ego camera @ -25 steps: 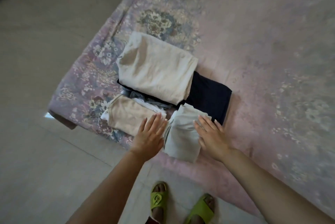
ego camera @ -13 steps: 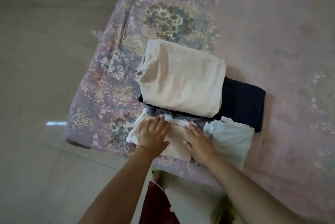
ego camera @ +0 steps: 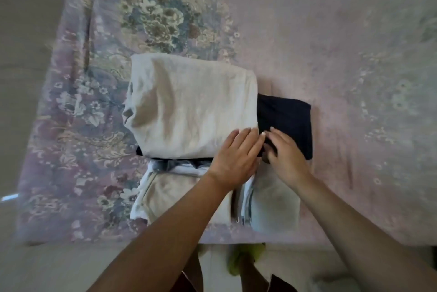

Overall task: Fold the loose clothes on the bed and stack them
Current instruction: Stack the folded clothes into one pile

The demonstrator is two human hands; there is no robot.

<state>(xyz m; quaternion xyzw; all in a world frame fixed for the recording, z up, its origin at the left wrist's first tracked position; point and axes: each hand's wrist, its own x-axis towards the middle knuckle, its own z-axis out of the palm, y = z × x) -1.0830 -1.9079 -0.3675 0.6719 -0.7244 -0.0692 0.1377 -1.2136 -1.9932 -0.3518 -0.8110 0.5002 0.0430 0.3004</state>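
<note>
- Left hand [ego camera: 236, 157] lies flat, fingers straight, on the near right corner of the cream garment [ego camera: 189, 107], pressing and holding nothing.
- Right hand [ego camera: 285, 157] sits just beside it at three o'clock, fingers bent down onto the dark navy garment [ego camera: 288, 119]; whether they pinch the cloth, I cannot tell.
- Cream piece rides on top of the navy one mid-bed, with navy poking out at three o'clock.
- At six o'clock from that stack, by the bed's [ego camera: 354, 55] near edge, a beige folded piece [ego camera: 170, 194] and a pale blue folded piece [ego camera: 274, 206] lie side by side, touching.
- Everything looks soft, light and floppy; a one-corner lift would likely let the folds spill.
- Best hold, by my read: slide flat palms under opposite ends and carry each bundle supported, thicker pieces lowest.
</note>
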